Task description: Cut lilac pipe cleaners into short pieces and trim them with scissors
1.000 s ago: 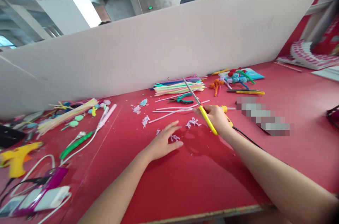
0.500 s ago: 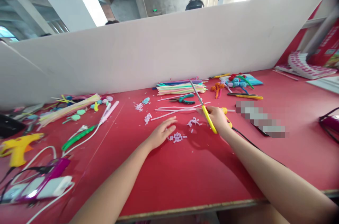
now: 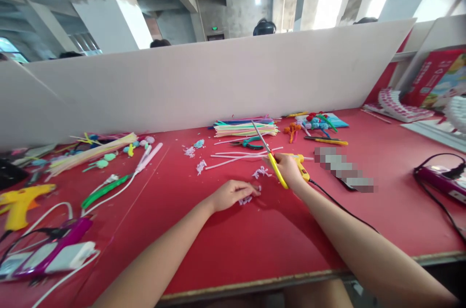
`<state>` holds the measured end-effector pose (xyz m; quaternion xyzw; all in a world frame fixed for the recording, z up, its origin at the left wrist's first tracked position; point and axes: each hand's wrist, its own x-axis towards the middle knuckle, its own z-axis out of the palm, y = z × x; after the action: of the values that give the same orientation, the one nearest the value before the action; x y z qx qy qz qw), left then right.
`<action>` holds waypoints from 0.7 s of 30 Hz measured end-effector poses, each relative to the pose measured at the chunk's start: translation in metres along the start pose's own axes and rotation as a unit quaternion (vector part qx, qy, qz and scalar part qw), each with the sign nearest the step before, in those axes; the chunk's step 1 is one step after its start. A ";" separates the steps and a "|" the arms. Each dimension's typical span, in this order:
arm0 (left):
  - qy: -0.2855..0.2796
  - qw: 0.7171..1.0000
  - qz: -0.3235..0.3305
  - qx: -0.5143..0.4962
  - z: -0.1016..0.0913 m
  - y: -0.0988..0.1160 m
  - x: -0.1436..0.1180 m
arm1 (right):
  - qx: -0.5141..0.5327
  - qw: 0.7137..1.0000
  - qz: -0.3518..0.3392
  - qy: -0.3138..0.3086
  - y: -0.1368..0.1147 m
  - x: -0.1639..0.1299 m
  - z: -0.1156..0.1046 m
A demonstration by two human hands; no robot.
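Observation:
My right hand grips yellow-handled scissors, blades pointing up and away over the red table. My left hand rests on the table with fingers curled over a small heap of pale purple cut bits. Another little cluster of bits lies between the two hands. Long white pipe cleaners lie just beyond, and a stack of coloured pipe cleaners sits by the white partition.
Green-handled pliers lie behind the scissors. A yellow glue gun with a black cord lies under my right wrist. Another yellow glue gun, cables and tools crowd the left. Pipe-cleaner flowers sit far right; a purple device at right.
My left hand slid right and its fingers curled over the purple bits. My right hand with the scissors shifted slightly left. The camera tilted up and turned a little right.

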<state>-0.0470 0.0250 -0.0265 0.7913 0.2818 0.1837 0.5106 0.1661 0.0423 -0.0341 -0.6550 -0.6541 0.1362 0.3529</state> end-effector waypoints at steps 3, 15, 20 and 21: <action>-0.006 0.997 -0.034 -0.067 -0.008 0.002 -0.005 | -0.028 0.999 -0.014 -0.010 -0.008 -0.001 -0.006; 0.061 0.984 -0.035 -0.163 0.006 0.009 -0.004 | -0.043 0.998 -0.033 -0.032 -0.016 -0.005 -0.004; 0.123 0.845 0.066 -0.516 -0.014 0.025 -0.014 | 0.039 0.997 0.002 -0.067 -0.009 -0.010 -0.001; 0.121 0.824 0.066 -0.549 -0.016 0.026 -0.015 | 0.059 0.995 0.010 -0.081 -0.010 -0.011 -0.001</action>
<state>-0.0615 0.0185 0.0040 0.3683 0.1413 0.4353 0.8093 0.1582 0.0305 -0.0305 -0.6262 -0.6649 0.2303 0.3358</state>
